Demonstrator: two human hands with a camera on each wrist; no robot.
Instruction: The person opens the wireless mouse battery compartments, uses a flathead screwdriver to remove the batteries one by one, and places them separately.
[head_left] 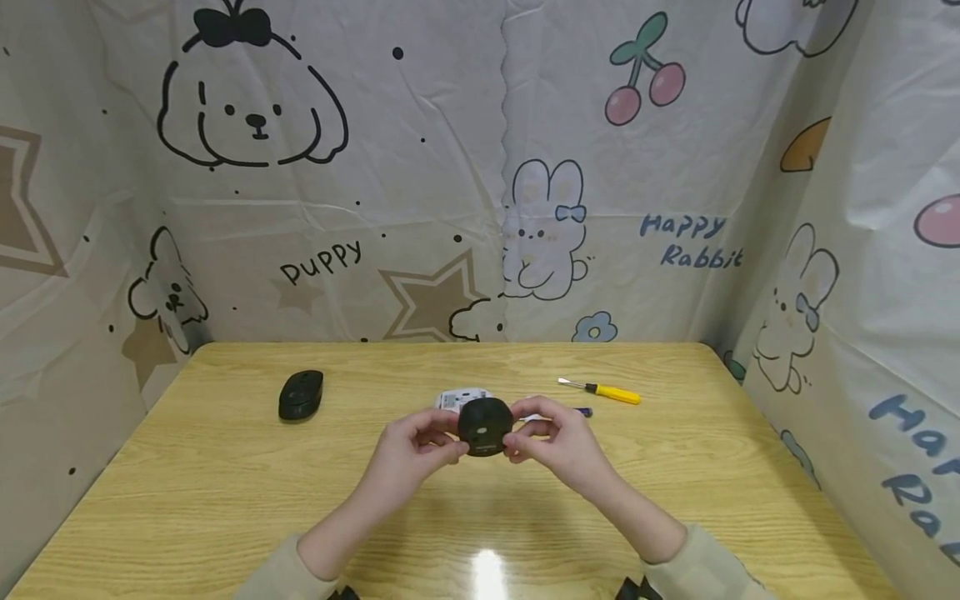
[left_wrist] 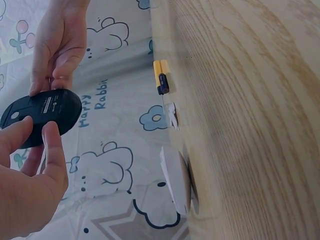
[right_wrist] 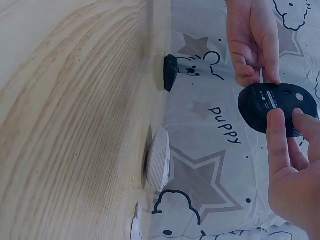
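Note:
A black computer mouse (head_left: 483, 427) is held up above the table between both hands. My left hand (head_left: 408, 450) pinches its left side with thumb and fingers, and my right hand (head_left: 558, 442) pinches the right side. Both wrist views show the underside of this mouse (left_wrist: 47, 111), with a printed label and a small light round spot. Just behind it on the table lies a white mouse (head_left: 453, 397), partly covered by the held one in the head view. Near the white mouse is a small white piece (left_wrist: 173, 116), mostly hidden by my right hand in the head view.
A second black mouse (head_left: 302, 395) rests on the table (head_left: 225, 500) at the left. At the back right lies a screwdriver (head_left: 611, 393) with a yellow handle, near a small dark cylinder (head_left: 584, 412). Printed cloth (head_left: 420, 183) hangs behind the table and at both sides.

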